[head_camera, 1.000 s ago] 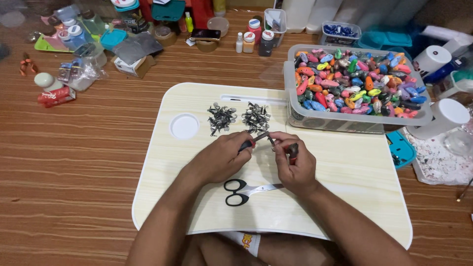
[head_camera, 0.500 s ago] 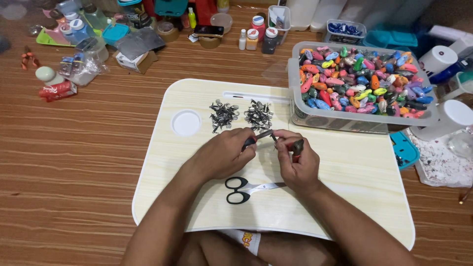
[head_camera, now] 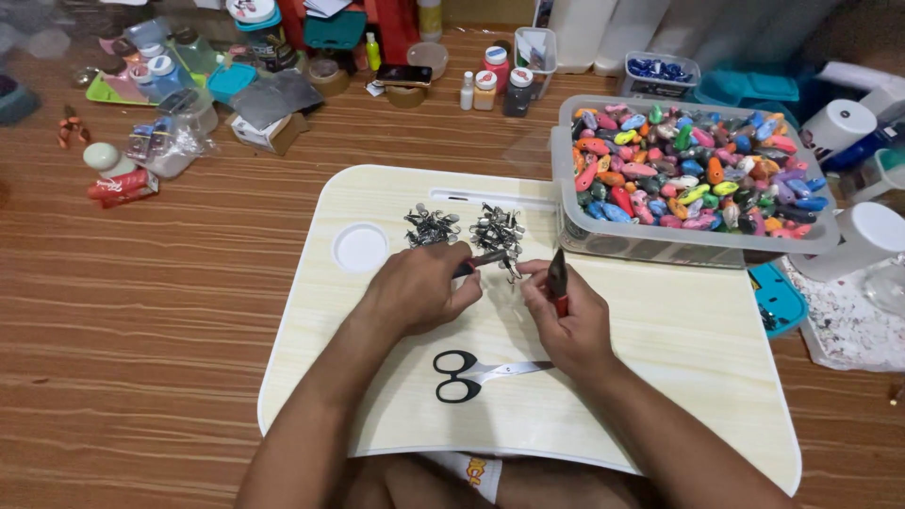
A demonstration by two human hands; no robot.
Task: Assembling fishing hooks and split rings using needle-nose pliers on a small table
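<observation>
The left hand (head_camera: pixel 419 290) pinches a small metal hook (head_camera: pixel 490 258) steady while the right hand (head_camera: pixel 566 316) grips red-handled pliers (head_camera: pixel 558 281) upright, beside 2 hook piles (head_camera: pixel 497 229).

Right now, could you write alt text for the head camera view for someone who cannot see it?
Two hands work at a pale lap desk: the left hand and right hand each grip small pliers over metal hooks. Scissors lie nearby, beside a tub of colourful lures.
</observation>
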